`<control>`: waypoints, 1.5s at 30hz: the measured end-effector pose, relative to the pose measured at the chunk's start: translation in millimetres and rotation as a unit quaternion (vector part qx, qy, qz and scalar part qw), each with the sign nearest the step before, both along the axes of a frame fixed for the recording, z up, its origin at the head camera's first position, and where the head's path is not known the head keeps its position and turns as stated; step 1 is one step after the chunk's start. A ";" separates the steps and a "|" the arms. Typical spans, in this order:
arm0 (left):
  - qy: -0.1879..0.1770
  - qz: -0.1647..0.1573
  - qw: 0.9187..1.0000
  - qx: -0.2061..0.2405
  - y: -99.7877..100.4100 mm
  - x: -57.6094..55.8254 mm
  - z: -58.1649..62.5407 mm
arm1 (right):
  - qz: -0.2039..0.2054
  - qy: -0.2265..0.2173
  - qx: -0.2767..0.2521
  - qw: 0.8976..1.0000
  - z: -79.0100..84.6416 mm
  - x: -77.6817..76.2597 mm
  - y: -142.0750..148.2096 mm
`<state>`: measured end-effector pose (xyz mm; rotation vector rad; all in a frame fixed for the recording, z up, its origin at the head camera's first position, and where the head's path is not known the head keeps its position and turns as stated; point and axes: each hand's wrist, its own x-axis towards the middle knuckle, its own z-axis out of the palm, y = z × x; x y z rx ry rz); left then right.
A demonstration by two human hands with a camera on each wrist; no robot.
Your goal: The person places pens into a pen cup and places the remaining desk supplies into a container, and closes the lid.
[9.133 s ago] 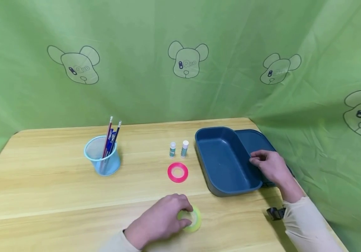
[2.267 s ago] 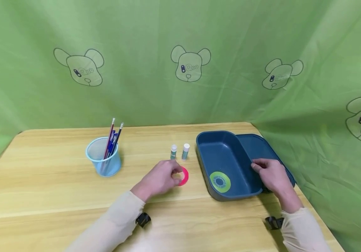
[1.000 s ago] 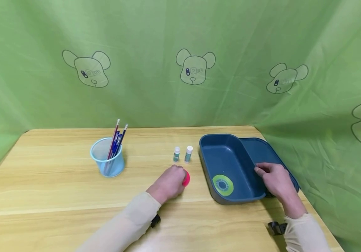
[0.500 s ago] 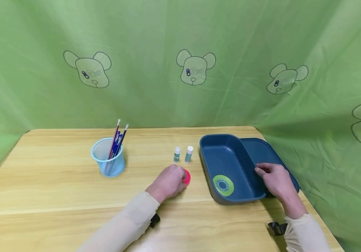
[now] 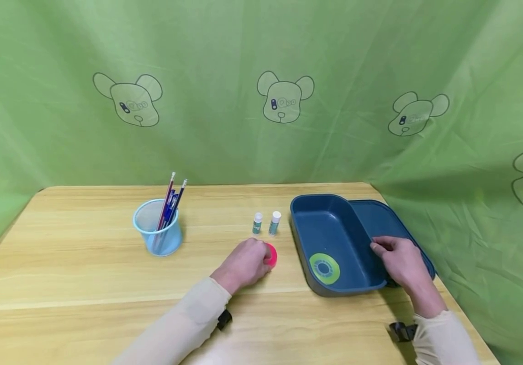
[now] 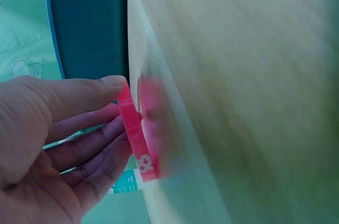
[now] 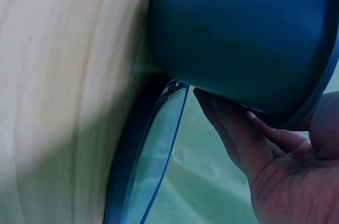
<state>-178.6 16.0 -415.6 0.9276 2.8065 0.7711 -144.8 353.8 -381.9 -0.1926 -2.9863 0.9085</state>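
Left hand (image 5: pixel 244 261) pinching pink tape roll (image 5: pixel 272 256); blue box (image 5: pixel 334 235) near, to roll's right, long axis fore-and-aft; right hand (image 5: pixel 398 258) gripping its right side.

"Where can we pass around our left hand (image 5: pixel 243 263)?"
"To its left, over bare tabletop (image 5: pixel 199 233) as far as the pen cup (image 5: pixel 167 243)."
"And ahead of it?"
"Two upright glue sticks (image 5: pixel 274 224) block us, just beyond the knuckles; to its right we get only a narrow strip before the blue box (image 5: pixel 329 230)."
"And our right hand (image 5: pixel 402 261)?"
"Blue box at its left, lid (image 5: pixel 374 215) beneath, green curtain (image 5: pixel 485 243) to its right."
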 end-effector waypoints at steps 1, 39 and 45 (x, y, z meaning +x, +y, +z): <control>0.003 -0.001 1.000 0.002 -0.3 -0.2 0.0 | 0.000 0.000 0.000 1.000 0.2 -0.5 -0.2; 0.092 -0.125 0.984 0.085 52.9 3.8 58.8 | 0.008 0.009 0.006 1.000 -2.1 -1.8 2.4; 0.094 -0.143 0.982 0.085 71.1 -3.9 57.2 | 0.004 0.019 0.009 1.000 -3.6 -2.0 1.7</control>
